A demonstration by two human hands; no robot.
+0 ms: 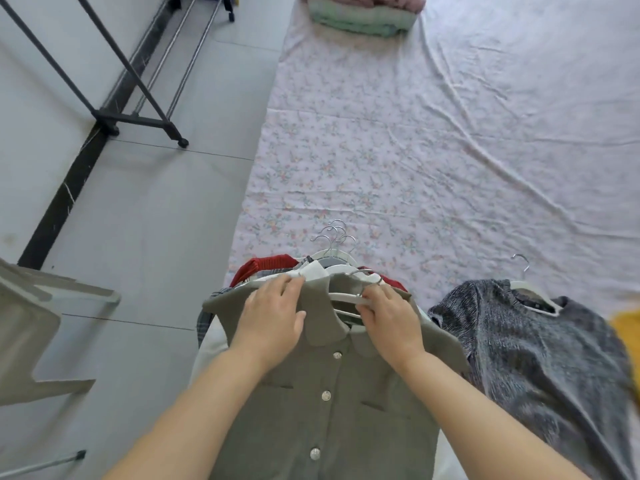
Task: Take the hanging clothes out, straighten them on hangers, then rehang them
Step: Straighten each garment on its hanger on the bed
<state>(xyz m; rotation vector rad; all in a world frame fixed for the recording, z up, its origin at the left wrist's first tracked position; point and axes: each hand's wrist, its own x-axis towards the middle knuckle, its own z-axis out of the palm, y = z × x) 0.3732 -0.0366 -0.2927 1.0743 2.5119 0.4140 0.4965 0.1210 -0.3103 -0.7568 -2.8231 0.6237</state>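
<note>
While the grey shirt (329, 393) lies atop the clothes pile (256, 268) at the floral sheet (415, 150) edge, left hand (273, 320) rests flat, fingers loose, on its shoulder; right hand (391, 320) pinches its white hanger (346, 296).

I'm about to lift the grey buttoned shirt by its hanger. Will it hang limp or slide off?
Likely limp: the grey shirt lies flat and soft over the other clothes. It might slip, since its neck is open around the white hanger that the right hand grips; the left hand rests on one shoulder. Probably light: the fabric looks thin.
</note>
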